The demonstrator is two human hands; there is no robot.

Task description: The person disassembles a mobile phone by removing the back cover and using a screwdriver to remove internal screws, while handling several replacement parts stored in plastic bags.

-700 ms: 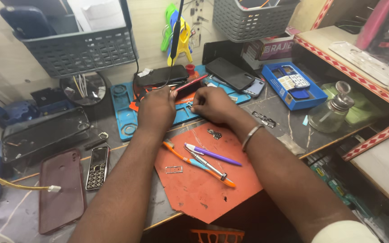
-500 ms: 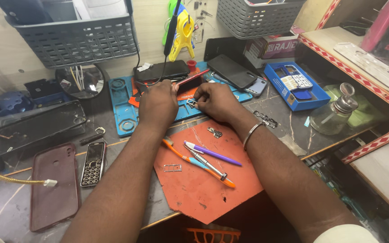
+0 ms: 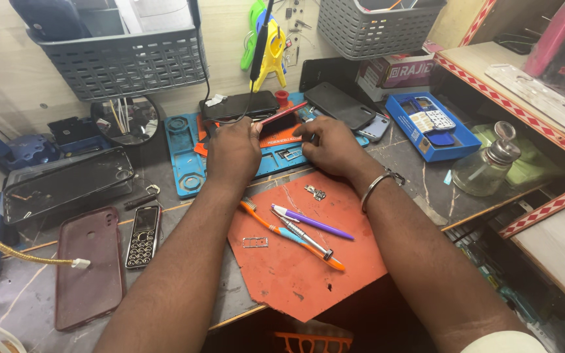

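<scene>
Both hands have stayed on the same spot near the back of the worktop since the earlier pictures; only the view has shifted a little. The left hand (image 3: 233, 151) and the right hand (image 3: 328, 145) are closed on a red phone (image 3: 281, 124), one at each end. It lies tilted on a blue mat (image 3: 188, 171) at the back middle of the worktop. A black phone (image 3: 238, 104) lies just behind the left hand.

Closer to the person is an orange mat (image 3: 295, 268). On it lie an orange toothbrush (image 3: 263, 222), a purple pen (image 3: 312, 222) and a silver pen (image 3: 305, 236), close together.

By the left edge lie a small button phone (image 3: 142, 235) and a dark red phone case (image 3: 90, 267). A glass bottle (image 3: 488, 163) stands by the right edge, next to a blue box (image 3: 431, 124).
</scene>
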